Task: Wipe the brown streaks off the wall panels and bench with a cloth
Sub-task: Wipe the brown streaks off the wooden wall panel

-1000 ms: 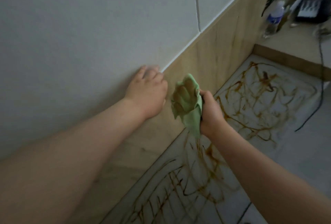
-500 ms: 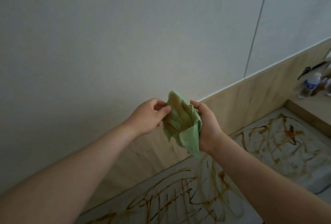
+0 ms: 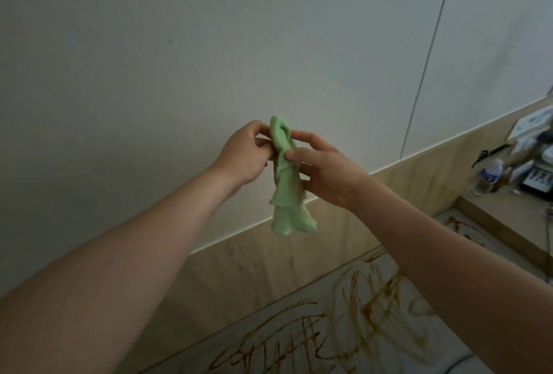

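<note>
Cloth held up in both hands before the wall

The pale wall panels fill most of the view, with a thin vertical seam at the right. Below them runs a light wooden panel, and under that the bench, scrawled over with brown streaks.

Two bare forearms reach in from the lower corners and meet mid-frame. The left hand has its fingers curled and pinches the upper part of the cloth from the left. The right hand grips it from the other side, thumb and fingertips pressed on the fabric. The cloth is green, bunched into a narrow twist with a loop standing above the fingers. Its loose end hangs free in the air, clear of wall and bench, and a brownish stain shows on its middle.

Far right, a small water bottle stands on a wooden ledge among blurred clutter.
</note>
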Available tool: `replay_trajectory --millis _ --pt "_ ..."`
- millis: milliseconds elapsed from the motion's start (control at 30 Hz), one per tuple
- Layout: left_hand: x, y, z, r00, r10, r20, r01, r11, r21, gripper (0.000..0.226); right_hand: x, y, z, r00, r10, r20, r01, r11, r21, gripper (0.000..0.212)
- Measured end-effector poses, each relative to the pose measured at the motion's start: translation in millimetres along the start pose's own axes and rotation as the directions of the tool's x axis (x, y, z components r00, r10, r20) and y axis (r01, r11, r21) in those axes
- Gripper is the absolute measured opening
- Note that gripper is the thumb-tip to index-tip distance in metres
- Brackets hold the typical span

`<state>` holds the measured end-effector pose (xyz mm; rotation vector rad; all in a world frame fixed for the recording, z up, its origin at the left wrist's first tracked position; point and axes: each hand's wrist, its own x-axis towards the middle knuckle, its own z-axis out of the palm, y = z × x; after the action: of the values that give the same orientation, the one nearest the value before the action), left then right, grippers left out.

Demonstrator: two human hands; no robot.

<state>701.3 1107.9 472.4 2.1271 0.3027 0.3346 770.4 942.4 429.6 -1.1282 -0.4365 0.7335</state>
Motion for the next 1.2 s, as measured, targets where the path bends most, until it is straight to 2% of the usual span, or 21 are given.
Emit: replay_trajectory --millis 100,167,233,333,400,467,567,700,800,933,1033,1100,1167,1200 --pt "-1.6 11.9 -2.9 1.000 0.030 0.007 -0.030 0.998 -0.048 0.010 2.1 -13.6 -7.7 0.999 0.005 0.045 -0.007 0.999 0.050 0.038" --pt "-3.0 19.5 3.1 0.999 0.046 -0.019 -0.048 0.994 -0.094 0.014 3.1 -22.5 -19.7 0.996 -0.037 0.081 0.039 0.999 -0.023 0.035" --pt "-5.6 30.1 12.7 0.996 0.063 -0.059 -0.067 0.996 -0.063 0.018 1.2 -31.7 -29.7 0.987 -0.094 0.130 0.115 0.980 -0.164 0.029" --pt "-7.4 48.8 29.7 0.995 0.079 -0.054 -0.079 0.997 0.010 0.012 -7.3 -48.5 -48.8 0.972 -0.214 0.094 0.234 0.874 -0.426 0.012" --pt "-8.2 58.1 32.4 0.995 0.084 -0.062 -0.084 0.996 0.007 0.007 -10.2 -61.5 -66.8 0.949 -0.314 0.038 0.279 0.773 -0.570 0.016" --pt "-9.9 68.4 35.9 0.989 0.070 -0.130 -0.073 0.997 -0.013 0.011 -15.1 -80.2 -89.4 0.928 -0.372 0.016 0.295 0.708 -0.642 0.020" --pt "-13.9 80.9 39.3 0.985 0.053 -0.166 -0.039 0.995 0.088 0.013 -21.4 -104.9 -114.4 0.934 -0.355 0.038 0.271 0.635 -0.723 0.022" --pt "-14.6 102.6 44.4 0.983 0.114 -0.141 -0.061 0.939 0.338 0.007 -37.1 -121.8 -123.5 0.937 -0.316 0.149 0.310 0.553 -0.773 0.027" --pt "-17.2 117.1 39.4 0.986 0.121 -0.113 -0.064 0.908 0.414 0.017 -46.4 -127.2 -126.6 0.926 -0.342 0.157 0.336 0.564 -0.754 0.026" --pt "-28.0 129.3 28.4 0.996 0.087 -0.001 -0.074 0.848 0.524 0.018 -55.2 -130.8 -130.1 0.923 -0.347 0.165 0.340 0.541 -0.769 0.029" --pt "-35.4 128.7 21.7 0.998 0.013 0.068 -0.045 0.866 0.498 0.016 -61.4 -132.8 -129.7 0.939 -0.321 0.125 0.287 0.527 -0.800 0.036" --pt "-34.4 120.6 24.1 0.996 -0.058 0.066 0.018 0.866 0.500 0.015 -64.5 -132.1 -125.5 0.952 -0.299 0.071 0.229 0.536 -0.813 0.036" --pt "-32.6 112.0 34.1 0.989 -0.142 0.030 0.118 0.907 0.405 0.016 -68.4 -126.5 -111.0 0.965 -0.260 -0.011 0.164 0.640 -0.751 0.034" --pt "-32.5 109.4 40.6 0.981 -0.190 0.032 0.175 0.949 0.264 0.016 -70.9 -123.7 -101.0 0.980 -0.198 -0.016 0.137 0.734 -0.665 0.035"
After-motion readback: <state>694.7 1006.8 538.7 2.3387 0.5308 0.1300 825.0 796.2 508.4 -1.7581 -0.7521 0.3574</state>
